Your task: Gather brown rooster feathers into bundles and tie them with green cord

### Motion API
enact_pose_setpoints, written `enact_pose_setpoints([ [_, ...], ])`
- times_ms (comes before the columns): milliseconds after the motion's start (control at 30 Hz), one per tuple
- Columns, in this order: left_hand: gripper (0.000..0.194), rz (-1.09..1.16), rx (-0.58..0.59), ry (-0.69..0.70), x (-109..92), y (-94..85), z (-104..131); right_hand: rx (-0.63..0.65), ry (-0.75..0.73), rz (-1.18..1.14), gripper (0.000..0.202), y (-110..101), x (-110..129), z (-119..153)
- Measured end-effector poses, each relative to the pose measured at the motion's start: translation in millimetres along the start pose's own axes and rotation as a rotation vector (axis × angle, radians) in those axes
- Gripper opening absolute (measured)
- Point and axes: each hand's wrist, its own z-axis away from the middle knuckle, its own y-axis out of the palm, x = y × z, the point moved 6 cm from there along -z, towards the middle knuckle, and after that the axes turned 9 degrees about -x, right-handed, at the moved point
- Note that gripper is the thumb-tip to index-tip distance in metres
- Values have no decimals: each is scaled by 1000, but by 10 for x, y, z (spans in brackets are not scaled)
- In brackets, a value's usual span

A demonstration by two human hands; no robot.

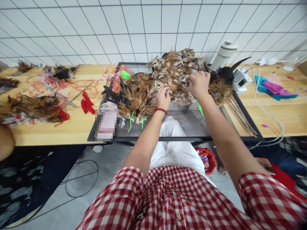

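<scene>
A large heap of brown and white feathers lies at the back of a black-framed glass panel. My right hand is over the heap's right part, fingers bent down together at the feathers; what they pinch is too small to make out. Close to the heap's front edge, my left hand, with a red bead bracelet at the wrist, has thumb and fingers pressed together on something small and pale. Left of it rest bundled brown feathers with green string at their base. More green string hangs below my right hand.
A pale bottle, white charger and dark feathers stand right of the heap. Thin sticks lie on the frame's right side. Feather bundles and red yarn are at left, beside another person's arm.
</scene>
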Motion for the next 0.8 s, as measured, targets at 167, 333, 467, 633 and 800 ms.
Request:
enact_pose_setpoints([
  [167,24,3,9,13,-100,-76,42,-6,-148,-124,35,147,418,365],
  [333,19,-13,127,-6,-188,-41,128,51,-180,-158,37,262,540,498],
  [467,13,222,60,-237,-169,-65,89,22,-121,-248,28,291,590,540],
  [633,11,678,4,-801,-155,-51,109,33,96,-369,23,391,644,608],
  [800,24,840,-14,-964,-212,-88,126,117,27,-484,15,490,466,428],
])
